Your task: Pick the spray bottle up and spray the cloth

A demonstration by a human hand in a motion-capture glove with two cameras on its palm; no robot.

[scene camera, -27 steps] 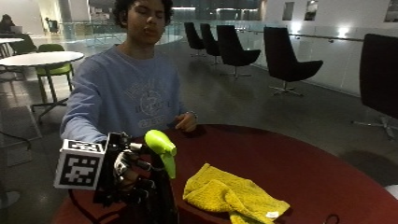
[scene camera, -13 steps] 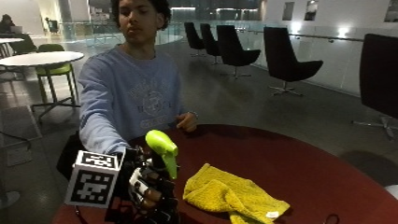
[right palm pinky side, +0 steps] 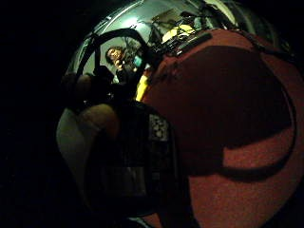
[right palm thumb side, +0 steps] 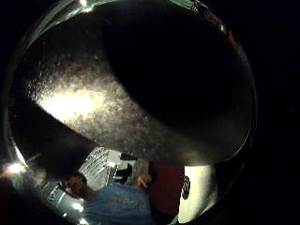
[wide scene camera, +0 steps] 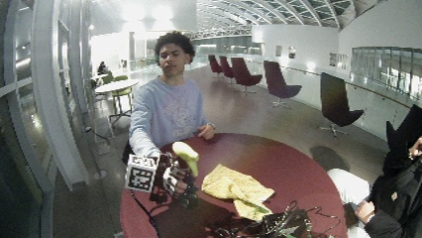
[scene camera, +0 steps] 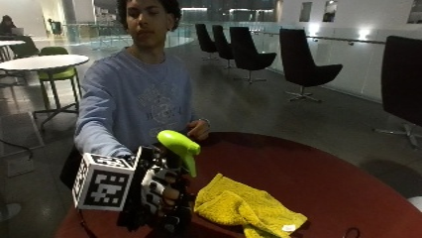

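In the outside view my gloved right hand (scene camera: 161,196) grips the body of a spray bottle (scene camera: 179,144) with a lime-green head. It holds the bottle upright just above the round red table (scene camera: 316,173). The green head turns toward a crumpled yellow cloth (scene camera: 247,208) lying on the table right beside the bottle. The wide outside view shows the same hand (wide scene camera: 175,181), bottle (wide scene camera: 186,154) and cloth (wide scene camera: 236,188). In the little finger side palm view the dark bottle body (right palm pinky side: 133,161) sits against the palm, over the red table (right palm pinky side: 228,118).
The person's bare left hand (scene camera: 198,130) rests on the table's far edge. A tangle of cables (wide scene camera: 277,225) lies at the near edge past the cloth. Black chairs (scene camera: 303,64) and another table (scene camera: 39,62) stand well behind.
My hand has shifted a little with the bottle, whose green head now stands slightly higher. The cloth has not moved.
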